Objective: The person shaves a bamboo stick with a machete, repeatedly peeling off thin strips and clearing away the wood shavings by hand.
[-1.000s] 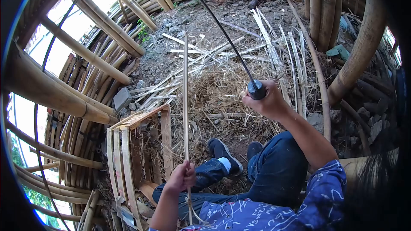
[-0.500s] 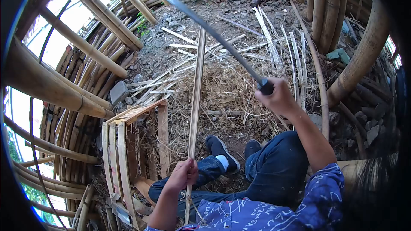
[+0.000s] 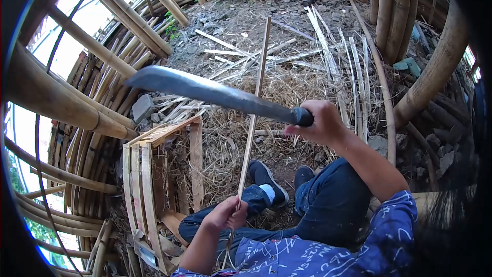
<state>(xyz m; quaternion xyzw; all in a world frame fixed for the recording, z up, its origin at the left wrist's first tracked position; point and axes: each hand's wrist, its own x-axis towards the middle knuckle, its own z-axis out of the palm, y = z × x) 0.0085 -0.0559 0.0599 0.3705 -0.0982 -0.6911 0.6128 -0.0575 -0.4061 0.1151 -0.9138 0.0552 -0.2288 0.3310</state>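
Observation:
My right hand [image 3: 322,123] is closed round the dark handle of a large machete [image 3: 205,90]. Its broad blade points left and crosses a long bamboo strip [image 3: 249,146]; whether they touch, I cannot tell. Near my lap, my left hand [image 3: 226,213] grips that strip close to its lower end. The strip slants up and slightly right, its far end above the shavings. Below my left hand, thin ends of bamboo hang by the blue shirt.
A wooden slatted crate [image 3: 145,184] stands left of my legs. Pale split strips [image 3: 323,46] and curled shavings [image 3: 220,166] cover the ground ahead. Bamboo poles [image 3: 61,97] rise at the left and right. A grey block [image 3: 143,108] lies behind the crate.
The machete has swung down and left, its flat side now showing across the strip. The strip's far end has tilted right, and my left hand has shifted slightly right.

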